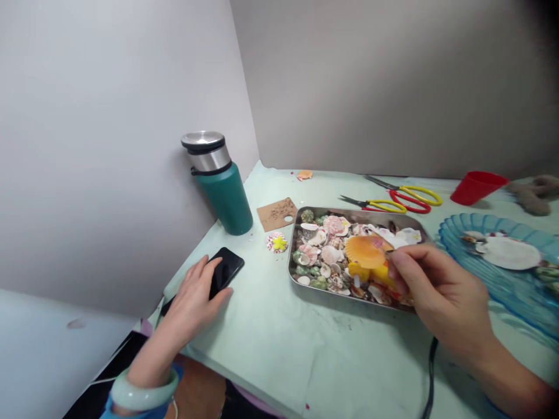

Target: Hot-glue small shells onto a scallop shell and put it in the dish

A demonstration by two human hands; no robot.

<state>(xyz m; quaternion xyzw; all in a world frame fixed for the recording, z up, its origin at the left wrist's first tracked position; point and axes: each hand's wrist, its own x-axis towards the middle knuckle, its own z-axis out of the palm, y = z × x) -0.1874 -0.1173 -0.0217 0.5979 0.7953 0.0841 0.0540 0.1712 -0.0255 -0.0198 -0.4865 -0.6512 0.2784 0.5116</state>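
Note:
My left hand (196,294) lies with its fingers stretched out over a black smartphone (227,269) near the table's left edge. Over a metal tray (292,256) full of small seashells, my right hand (437,285) is closed in a pinch at the edge of an orange scallop shell (364,251). Something small and dark shows at those fingertips, too small to name. Below the orange shell is a bright yellow piece (379,273), partly hidden by it. Pink, white and green shells (332,255) fill the rest of the tray.
A green bottle (227,198) stands by the left wall. Behind the tray lie scissors (384,205), more scissors (414,195) and a red cup (478,187). A brown card (275,214) and a flower-decorated disc (276,242) sit left of it. A blue plate (463,256) and black cable (431,372) are at right.

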